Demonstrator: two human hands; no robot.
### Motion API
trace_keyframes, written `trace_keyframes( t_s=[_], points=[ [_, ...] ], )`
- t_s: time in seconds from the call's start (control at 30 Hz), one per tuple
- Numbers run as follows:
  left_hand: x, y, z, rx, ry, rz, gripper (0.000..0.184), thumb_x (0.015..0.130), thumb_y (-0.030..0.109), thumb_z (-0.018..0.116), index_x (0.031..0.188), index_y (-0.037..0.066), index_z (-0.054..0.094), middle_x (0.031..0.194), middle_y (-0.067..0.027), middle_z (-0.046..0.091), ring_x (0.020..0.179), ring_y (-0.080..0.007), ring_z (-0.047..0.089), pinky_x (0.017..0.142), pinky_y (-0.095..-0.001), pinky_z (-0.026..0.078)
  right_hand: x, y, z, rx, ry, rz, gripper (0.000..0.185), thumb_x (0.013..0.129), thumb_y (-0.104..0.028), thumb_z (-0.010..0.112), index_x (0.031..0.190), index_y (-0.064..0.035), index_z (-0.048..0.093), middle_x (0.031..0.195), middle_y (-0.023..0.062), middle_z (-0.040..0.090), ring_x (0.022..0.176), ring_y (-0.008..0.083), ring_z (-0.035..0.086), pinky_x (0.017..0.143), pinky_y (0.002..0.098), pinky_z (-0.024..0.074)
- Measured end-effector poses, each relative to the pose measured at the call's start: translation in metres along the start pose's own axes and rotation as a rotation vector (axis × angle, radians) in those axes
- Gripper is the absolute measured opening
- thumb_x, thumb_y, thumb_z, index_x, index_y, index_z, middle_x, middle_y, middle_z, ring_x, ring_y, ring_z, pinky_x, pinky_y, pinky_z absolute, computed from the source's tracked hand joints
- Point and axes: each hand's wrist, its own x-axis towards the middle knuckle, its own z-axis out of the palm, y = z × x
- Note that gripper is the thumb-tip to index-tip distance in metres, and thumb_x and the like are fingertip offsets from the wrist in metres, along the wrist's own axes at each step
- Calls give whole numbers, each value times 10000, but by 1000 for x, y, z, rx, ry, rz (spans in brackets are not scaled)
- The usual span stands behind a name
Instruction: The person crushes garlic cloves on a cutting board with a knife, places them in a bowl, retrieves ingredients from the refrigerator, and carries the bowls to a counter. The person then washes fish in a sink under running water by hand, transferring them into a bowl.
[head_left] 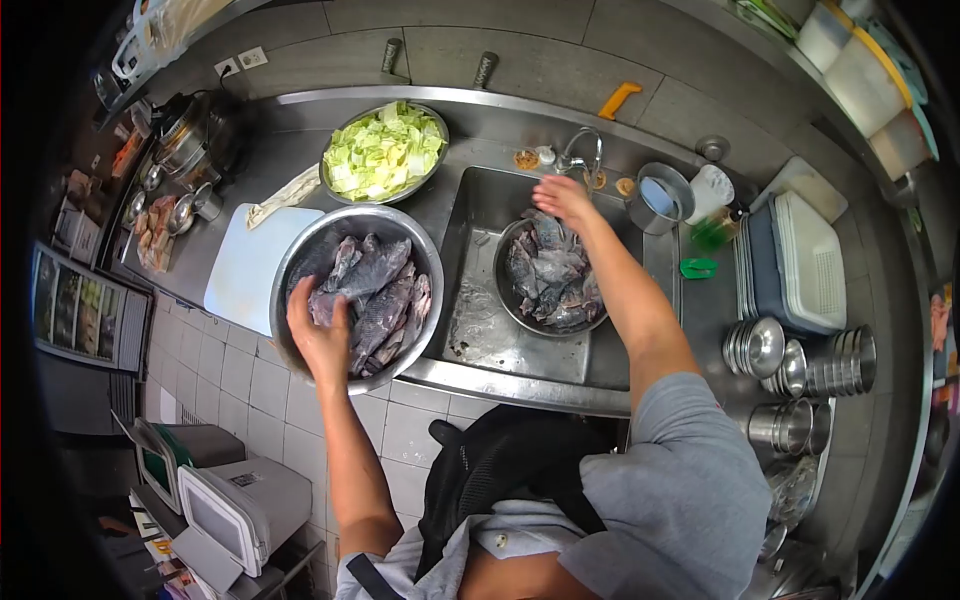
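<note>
A large steel bowl [287, 256] full of dark whole fish [376, 308] stands at the sink's left edge. Over its near left side is my left hand [318, 330], thumb and fingers apart; whether the fingertips touch a fish I cannot tell. In the sink [478, 330] sits a smaller steel bowl [511, 300] holding more dark fish [556, 268]. My right hand [565, 199] is stretched out flat above the far edge of that bowl, close to the tap [590, 150], with nothing seen in it.
Behind the large bowl, a bowl of chopped cabbage [385, 150] stands beside a white cutting board [238, 260] and a cloth [285, 195]. Right of the sink are a steel pot [661, 199], a green clip-like object [698, 268], stacked trays [810, 260] and several steel bowls [765, 345].
</note>
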Motion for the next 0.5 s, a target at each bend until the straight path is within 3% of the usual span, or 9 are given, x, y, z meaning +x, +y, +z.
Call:
trace_keyframes(
  t_s=[0.03, 0.1, 0.23, 0.33, 0.4, 0.43, 0.47, 0.5],
  points=[
    [-1, 18, 11, -72, 6, 43, 495, 798, 44, 801, 1259, 37, 621, 1282, -173, 634, 1214, -344, 588, 1054, -415, 448, 21, 9, -30, 161, 142, 17, 330, 936, -64, 698, 1240, -43, 570, 990, 114, 721, 901, 230, 731, 797, 357, 626],
    [-1, 57, 42, -193, -29, 95, 443, 796, 14, 788, 1211, 36, 637, 1214, -162, 657, 1156, -326, 620, 1024, -405, 469, 59, 25, -83, 332, 234, -50, 333, 921, -53, 712, 1224, -48, 573, 1005, 117, 722, 903, 258, 734, 814, 372, 629],
    [-24, 116, 150, -407, -350, 57, 335, 806, -1, 765, 1124, 17, 662, 1051, -153, 702, 994, -284, 679, 906, -376, 529, 102, 60, -129, 341, 184, -23, 292, 927, -77, 715, 1192, -46, 594, 994, 108, 719, 895, 243, 734, 792, 365, 631],
    [-67, 111, 268, -591, -634, -170, 308, 805, 14, 762, 1096, -3, 662, 979, -148, 723, 885, -276, 708, 819, -354, 559, 98, 88, -135, 145, 188, 148, 180, 975, -86, 636, 1149, -38, 624, 994, 114, 717, 872, 218, 730, 762, 351, 630],
    [-110, 71, 359, -492, -789, -313, 381, 826, 80, 793, 1177, 7, 664, 1053, -156, 721, 983, -238, 706, 844, -349, 570, 99, 123, -147, 79, 170, 202, 190, 1000, -57, 545, 1168, -23, 628, 992, 123, 718, 859, 221, 725, 779, 357, 628],
    [-119, 67, 390, -416, -772, -321, 411, 763, 130, 806, 1118, -10, 654, 1014, -176, 718, 937, -331, 700, 870, -409, 555, 95, 130, -147, 176, 193, 250, 211, 1001, -36, 517, 1180, -6, 625, 1003, 130, 718, 862, 240, 726, 796, 360, 628],
    [-131, 52, 426, -424, -769, -339, 411, 763, 130, 806, 1118, -10, 654, 1014, -176, 718, 937, -331, 700, 870, -409, 555, 89, 134, -149, 196, 157, 300, 188, 990, -27, 561, 1164, 3, 628, 1037, 144, 716, 904, 258, 728, 819, 371, 630],
    [-143, 33, 465, -309, -758, -228, 459, 764, 147, 788, 1165, -12, 631, 1094, -199, 691, 1034, -353, 666, 934, -431, 527, 87, 142, -146, 158, 173, 293, 186, 978, -23, 593, 1159, 3, 630, 1046, 150, 716, 927, 265, 728, 837, 376, 628]
  ],
)
